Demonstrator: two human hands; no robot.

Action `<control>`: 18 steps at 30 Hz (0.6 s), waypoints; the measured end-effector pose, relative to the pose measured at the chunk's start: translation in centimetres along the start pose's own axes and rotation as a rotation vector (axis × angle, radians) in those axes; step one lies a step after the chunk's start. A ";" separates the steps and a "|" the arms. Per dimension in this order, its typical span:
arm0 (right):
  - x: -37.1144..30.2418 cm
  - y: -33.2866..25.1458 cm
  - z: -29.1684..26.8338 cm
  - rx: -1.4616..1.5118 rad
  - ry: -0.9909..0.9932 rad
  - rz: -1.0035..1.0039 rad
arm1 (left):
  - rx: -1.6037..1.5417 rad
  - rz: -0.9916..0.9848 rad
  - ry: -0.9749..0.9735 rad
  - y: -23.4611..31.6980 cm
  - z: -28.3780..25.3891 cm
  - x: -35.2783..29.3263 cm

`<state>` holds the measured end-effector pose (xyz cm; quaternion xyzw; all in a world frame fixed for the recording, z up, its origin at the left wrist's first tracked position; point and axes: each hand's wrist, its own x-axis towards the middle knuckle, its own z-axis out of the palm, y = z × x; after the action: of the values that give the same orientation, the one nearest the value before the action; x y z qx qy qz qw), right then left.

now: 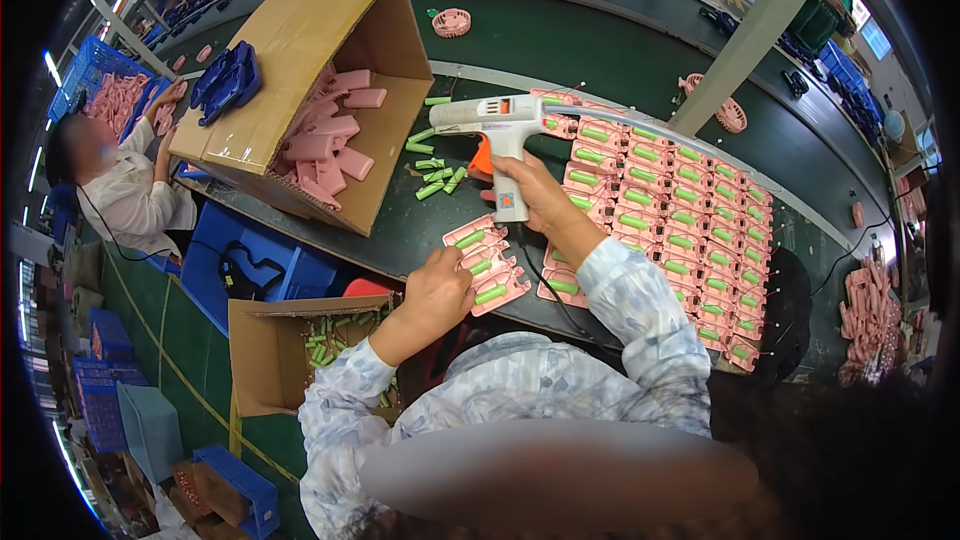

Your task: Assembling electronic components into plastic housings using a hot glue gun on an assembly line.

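My right hand (538, 192) grips a white hot glue gun (507, 135) by its handle, with the orange trigger on the handle's left side. The gun points left above the bench, and a long translucent glue stick runs from its back end toward the right. My left hand (432, 300) has its fingers curled against the left ends of a short column of pink casing halves (492, 262), each with a green battery cell in it. The fingertips are partly hidden. To the right lie rows of similar pink casings (640, 195) with green cells and thin wires.
Loose green cells (436, 178) lie left of the gun. A cardboard box (290, 60) of pink parts stands at the far left, a blue plastic part (225, 83) on top. Below it, another carton (262, 360) holds green cells. A conveyor (560, 25) runs behind; a person (135, 175) sits left.
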<state>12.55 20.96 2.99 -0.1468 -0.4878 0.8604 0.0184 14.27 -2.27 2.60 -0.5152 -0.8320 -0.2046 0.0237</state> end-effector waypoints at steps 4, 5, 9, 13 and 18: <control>-4.7 -2.8 -0.8 0.102 -0.024 -0.079 | 0.017 0.076 -0.021 -0.8 0.5 2.5; -6.1 -3.4 -1.1 0.121 -0.029 -0.134 | 0.029 0.070 -0.053 -1.1 0.6 3.4; -11.7 -5.7 -2.7 0.097 0.047 -0.241 | 0.073 0.126 -0.059 -2.9 1.5 7.2; -16.0 -6.1 -4.2 0.094 0.098 -0.283 | 0.110 0.220 -0.118 -4.3 2.0 11.4; -19.7 -6.5 -4.6 0.079 0.162 -0.282 | 0.159 0.262 -0.174 -4.8 2.8 16.4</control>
<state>31.95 24.78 10.91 -0.1448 -0.4663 0.8531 0.1841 2.91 10.80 2.66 -0.6314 -0.7702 -0.0880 0.0189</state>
